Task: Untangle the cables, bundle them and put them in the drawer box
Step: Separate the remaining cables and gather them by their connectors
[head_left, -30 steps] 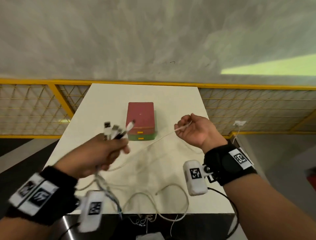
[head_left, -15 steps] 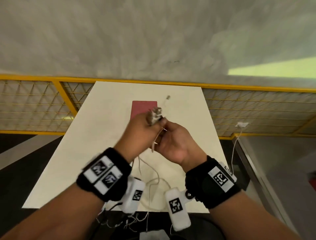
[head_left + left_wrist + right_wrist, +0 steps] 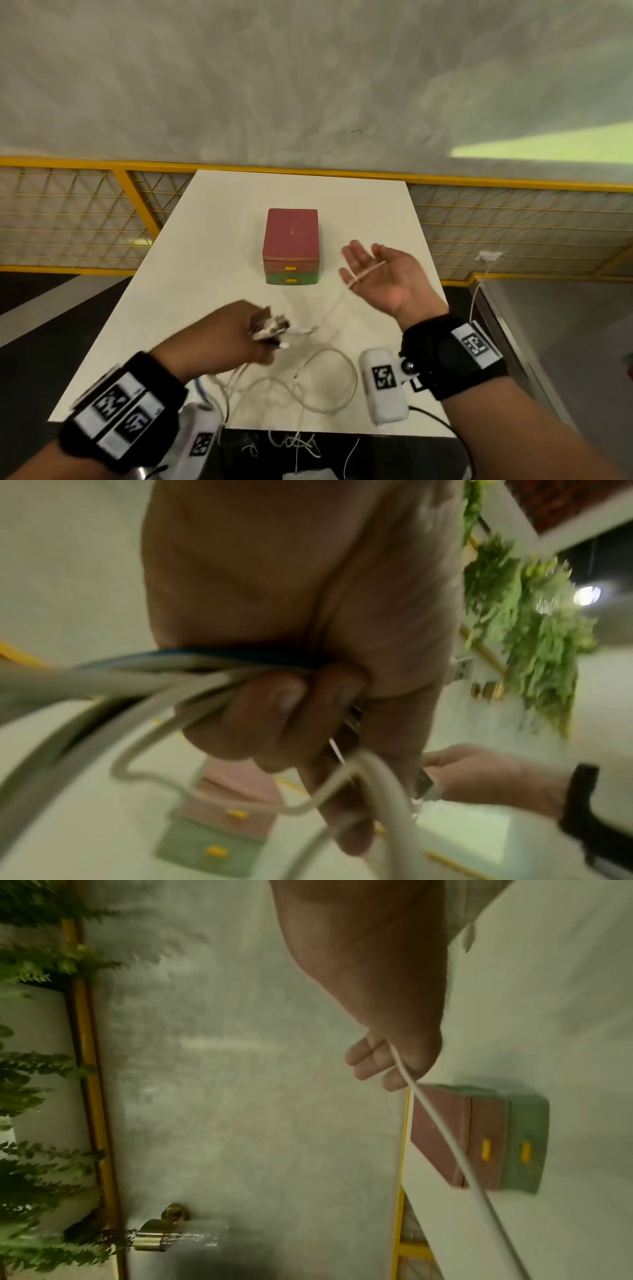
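Gripping a clutch of cable ends, our left hand [image 3: 236, 334] has its fingers curled tight round several white leads and one blue lead; the left wrist view confirms this. Our right hand [image 3: 383, 274] is spread, palm up, fingers straight, with a single white cable [image 3: 364, 274] draped across the fingers and running down to the left hand. Nothing pinches it there.

The cables [image 3: 308, 387] lie in loose loops on the tabletop [image 3: 205, 257] below and between both hands, and some strands hang over the near edge. The drawer box [image 3: 292, 248] stands beyond the left hand and just to the inner side of the right hand, both drawers shut.

Risks, in our judgement:
- The draped cable may slide off the spread right hand, since no finger closes on it.
- A pull against the loops could tighten a knot instead of freeing it.
- Strands over the edge may snag or drag the rest down.
- Neither drawer has been pulled out; bundles cannot go in yet.

No brand or readable text is visible; the wrist bands carry only black-and-white square markers.
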Motion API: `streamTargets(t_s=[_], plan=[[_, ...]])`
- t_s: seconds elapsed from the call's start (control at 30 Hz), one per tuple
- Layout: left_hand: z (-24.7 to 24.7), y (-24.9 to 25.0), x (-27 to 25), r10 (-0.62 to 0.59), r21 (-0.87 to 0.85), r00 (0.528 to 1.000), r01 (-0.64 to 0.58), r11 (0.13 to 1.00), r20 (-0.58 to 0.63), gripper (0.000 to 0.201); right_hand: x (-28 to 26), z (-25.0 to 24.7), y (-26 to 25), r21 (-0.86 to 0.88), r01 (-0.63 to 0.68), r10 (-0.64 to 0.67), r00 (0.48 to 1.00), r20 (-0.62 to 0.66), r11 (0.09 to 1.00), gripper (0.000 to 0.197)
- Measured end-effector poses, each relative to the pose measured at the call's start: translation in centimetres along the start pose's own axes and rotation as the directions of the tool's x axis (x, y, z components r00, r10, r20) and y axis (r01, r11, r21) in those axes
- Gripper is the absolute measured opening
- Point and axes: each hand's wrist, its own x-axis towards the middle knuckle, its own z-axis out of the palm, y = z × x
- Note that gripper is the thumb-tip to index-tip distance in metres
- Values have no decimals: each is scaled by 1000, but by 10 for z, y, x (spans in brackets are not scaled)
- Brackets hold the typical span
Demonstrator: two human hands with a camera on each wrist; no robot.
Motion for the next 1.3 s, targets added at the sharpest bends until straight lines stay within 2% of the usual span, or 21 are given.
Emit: streamTargets(t_s=[0.07,0.1,0.17,0.23,0.3,0.37,0.43,0.5,0.57,0.7,0.9,0.97,1.07,1.17,1.3], plan=[[-7,-21,-13,-86,-7,994,87,996,62,15,3,-7,-16,20,66,-65,998,-27,998,29],[-10,-25,-16,-102,-45,994,104,994,45,16,3,-8,-20,-4,88,-88,995,-38,996,29],[-16,-21,-18,-99,-230,991,76,970,-93,14,1,-6,-19,-66,115,-117,993,-33,991,30],[-21,-6,-11,-172,-536,946,-4,844,-276,29,-4,1,-10,-125,114,-112,993,20,986,28],[-26,16,1,-190,-692,900,-153,705,-393,35,-12,9,4,-183,90,-73,993,94,979,21],[-22,43,15,-146,-699,877,-254,668,-459,31,-21,19,19,-227,69,-31,986,165,972,14],[-13,68,28,-75,-647,871,-300,700,-485,18,-30,30,33,-254,70,-7,970,241,965,16],[-2,84,38,-22,-608,874,-320,727,-486,6,-38,40,43,-245,83,-5,953,304,966,29],[5,87,45,-30,-599,878,-300,742,-477,14,-41,45,45,-219,74,-2,950,313,973,44],[13,89,44,-13,-628,890,-311,713,-455,10,-40,46,41,-193,61,-3,958,287,979,50],[14,85,37,22,-610,905,-304,732,-425,15,-37,46,37,-212,24,33,965,262,977,44],[12,85,29,74,-615,919,-318,721,-388,22,-34,45,28,-161,31,7,972,235,987,38],[12,83,15,90,-616,941,-285,735,-328,23,-28,42,6,-94,80,-63,983,175,992,30],[12,80,2,82,-629,964,-227,743,-252,29,-26,39,-9,-126,119,-94,978,189,985,28],[4,79,-11,58,-656,982,-165,736,-182,20,-37,34,-6,-237,140,-79,965,249,961,24]])
